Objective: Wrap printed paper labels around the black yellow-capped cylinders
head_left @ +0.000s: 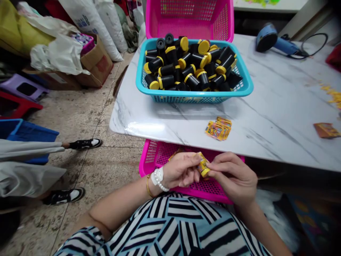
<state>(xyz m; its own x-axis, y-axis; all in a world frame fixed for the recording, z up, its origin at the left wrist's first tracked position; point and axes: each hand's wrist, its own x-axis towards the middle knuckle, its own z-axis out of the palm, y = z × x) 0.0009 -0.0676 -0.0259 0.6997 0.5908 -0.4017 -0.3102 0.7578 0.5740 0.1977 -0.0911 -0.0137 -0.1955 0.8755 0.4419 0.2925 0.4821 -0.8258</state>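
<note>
My left hand (182,170) holds a small canister (203,166) in a yellow printed wrapper, with a yellow cap at its lower end. The thumb and fingers close around its left side. My right hand (234,174) pinches the same canister from the right with thumb and fingertips. Both hands are above a pink basket (144,161) at the table's front edge, where a bit of orange-yellow print shows behind the left hand. Just beyond, a small pile of printed labels (218,128) lies on the table. Farther back, a turquoise basket (194,94) holds several black canisters (192,81) with yellow caps.
A second pink basket (189,30) stands behind the turquoise one on the marbled table (274,106). A blue corded heat gun (277,41) lies back right, more labels (326,130) at far right. Someone's legs (32,151), a blue crate (39,133) and cardboard boxes (96,60) are left.
</note>
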